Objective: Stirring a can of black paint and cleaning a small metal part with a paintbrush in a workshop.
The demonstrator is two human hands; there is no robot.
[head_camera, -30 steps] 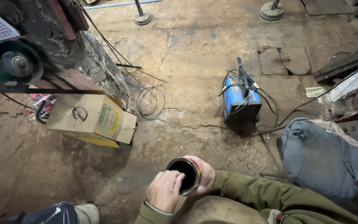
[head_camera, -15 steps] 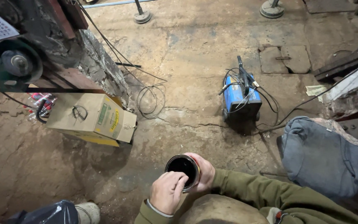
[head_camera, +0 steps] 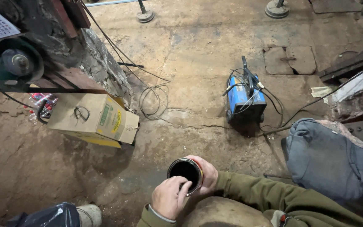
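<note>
The can [head_camera: 185, 175] is held low in the frame, just above the person's knee, with its open mouth facing straight up toward the camera; its long axis runs roughly vertical. The right hand [head_camera: 206, 174] is wrapped around the can's far side, clamped on its wall. The left hand [head_camera: 169, 196] sits at the near rim, fingertips [head_camera: 184, 188] hooked over the edge into the dark opening. Both hands meet at the can, so neither is nearer. The contents are too dark to identify. On the floor [head_camera: 198, 46] beyond lie a blue welder [head_camera: 244, 97] and a cardboard box [head_camera: 92, 119], well apart from the hands.
</note>
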